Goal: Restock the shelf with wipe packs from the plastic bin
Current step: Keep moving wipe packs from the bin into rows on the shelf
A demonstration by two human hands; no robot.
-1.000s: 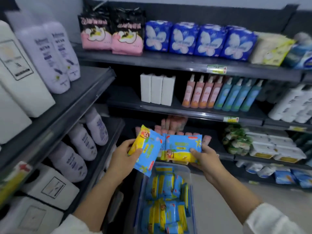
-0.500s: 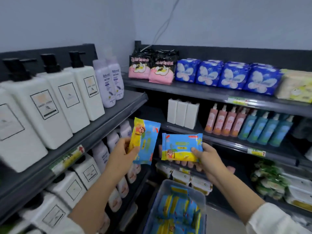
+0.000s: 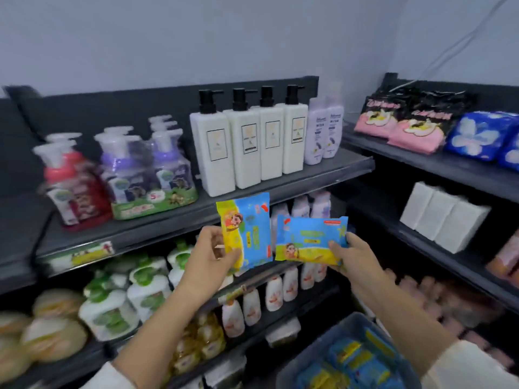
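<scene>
My left hand (image 3: 211,255) grips a blue and yellow wipe pack (image 3: 248,230), held upright in front of the dark top shelf (image 3: 179,220) on the left. My right hand (image 3: 352,255) pinches a second wipe pack (image 3: 309,240) by its right end, lying flat beside the first. Both packs hang in the air just below the shelf's front edge. The clear plastic bin (image 3: 351,321) stands low at the bottom right, with several more wipe packs (image 3: 356,363) inside.
The top shelf carries white pump bottles (image 3: 247,147), lilac bottles (image 3: 323,133), and purple (image 3: 157,175) and red soap packs (image 3: 75,189). Lower shelves hold green-capped (image 3: 134,293) and white bottles (image 3: 275,290). The right-hand rack holds pink packs (image 3: 398,127), blue packs (image 3: 483,136) and white boxes (image 3: 443,220).
My view has swung up and to the left, from the right-hand rack toward the left shelves. Both hands have lifted their wipe packs up from over the bin to the top shelf's edge.
</scene>
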